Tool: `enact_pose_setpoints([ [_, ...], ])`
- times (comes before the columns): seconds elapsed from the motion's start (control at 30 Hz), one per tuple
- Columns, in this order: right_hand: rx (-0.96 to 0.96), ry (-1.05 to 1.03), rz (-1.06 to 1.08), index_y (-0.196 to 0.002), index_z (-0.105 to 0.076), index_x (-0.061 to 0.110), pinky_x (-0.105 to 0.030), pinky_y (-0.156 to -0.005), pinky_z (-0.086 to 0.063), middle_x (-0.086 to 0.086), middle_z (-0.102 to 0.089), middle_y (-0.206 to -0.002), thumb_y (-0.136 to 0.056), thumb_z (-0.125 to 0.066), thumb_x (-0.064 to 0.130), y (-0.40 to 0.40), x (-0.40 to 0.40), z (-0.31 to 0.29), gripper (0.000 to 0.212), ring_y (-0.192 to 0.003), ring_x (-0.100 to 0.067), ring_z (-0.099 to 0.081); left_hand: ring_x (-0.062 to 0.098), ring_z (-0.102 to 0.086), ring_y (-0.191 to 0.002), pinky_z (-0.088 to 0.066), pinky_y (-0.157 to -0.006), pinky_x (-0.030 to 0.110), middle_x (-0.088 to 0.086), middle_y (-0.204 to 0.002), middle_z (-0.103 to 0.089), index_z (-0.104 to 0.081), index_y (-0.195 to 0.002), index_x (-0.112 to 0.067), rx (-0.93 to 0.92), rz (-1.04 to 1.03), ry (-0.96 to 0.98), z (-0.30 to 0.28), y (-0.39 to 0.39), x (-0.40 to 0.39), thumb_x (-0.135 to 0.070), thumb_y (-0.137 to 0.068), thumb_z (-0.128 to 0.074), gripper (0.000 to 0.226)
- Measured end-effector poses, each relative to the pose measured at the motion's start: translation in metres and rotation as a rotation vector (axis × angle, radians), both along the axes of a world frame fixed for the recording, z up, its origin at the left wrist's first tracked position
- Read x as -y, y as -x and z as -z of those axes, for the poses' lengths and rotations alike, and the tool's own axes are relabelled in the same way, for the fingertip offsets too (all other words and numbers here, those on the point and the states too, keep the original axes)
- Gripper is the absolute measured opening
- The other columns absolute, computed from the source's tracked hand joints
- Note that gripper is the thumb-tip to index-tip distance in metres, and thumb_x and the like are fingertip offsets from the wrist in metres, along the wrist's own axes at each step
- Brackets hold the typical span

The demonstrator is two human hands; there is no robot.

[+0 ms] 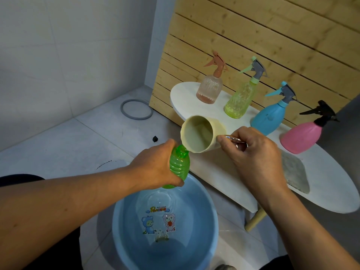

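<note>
Filling was judged about midway: the green bottle was gripped round its ribbed body by the left hand and held above the 12 o'clock rim of the blue basin, cap off. The cream cup was pinched by its handle in the right hand, lip tipped to the bottle's mouth. How full the bottle was could not be told; capping was reckoned left. Its long axis was set near upright, neck pointed to 1 o'clock, base to 7.
</note>
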State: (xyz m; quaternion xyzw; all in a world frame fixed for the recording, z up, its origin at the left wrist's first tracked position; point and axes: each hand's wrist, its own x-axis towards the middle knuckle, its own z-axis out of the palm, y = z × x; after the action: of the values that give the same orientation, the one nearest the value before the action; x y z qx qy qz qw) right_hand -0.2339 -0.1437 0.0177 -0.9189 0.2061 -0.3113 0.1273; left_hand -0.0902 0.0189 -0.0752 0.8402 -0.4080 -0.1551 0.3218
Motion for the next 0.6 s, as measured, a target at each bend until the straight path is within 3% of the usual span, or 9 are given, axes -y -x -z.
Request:
enact_pose_setpoints([
  [0.23, -0.003, 0.035, 0.005, -0.067, -0.056, 0.016, -0.028, -0.053, -0.029, 0.006, -0.047, -0.063, -0.089, -0.072, 0.038, 0.0000, -0.0004, -0.0002, 0.035, -0.061, -0.012, -0.045, 0.010, -0.062, -0.092, -0.058, -0.078, 0.035, -0.015, -0.106, -0.060, -0.040, -0.123, -0.037, -0.003, 0.001, -0.009, -0.0008, 0.0005, 0.0006, -0.055, -0.055, -0.093, 0.088],
  [0.6, -0.004, 0.063, -0.004, -0.068, -0.057, 0.016, -0.028, -0.052, -0.030, 0.005, -0.048, -0.064, -0.090, -0.071, 0.041, 0.0011, -0.0018, 0.0006, 0.035, -0.061, -0.013, -0.045, 0.008, -0.060, -0.091, -0.052, -0.072, 0.027, -0.016, -0.106, -0.058, -0.040, -0.125, -0.037, -0.008, 0.012, -0.001, -0.0011, 0.0008, -0.0003, -0.055, -0.057, -0.093, 0.088],
])
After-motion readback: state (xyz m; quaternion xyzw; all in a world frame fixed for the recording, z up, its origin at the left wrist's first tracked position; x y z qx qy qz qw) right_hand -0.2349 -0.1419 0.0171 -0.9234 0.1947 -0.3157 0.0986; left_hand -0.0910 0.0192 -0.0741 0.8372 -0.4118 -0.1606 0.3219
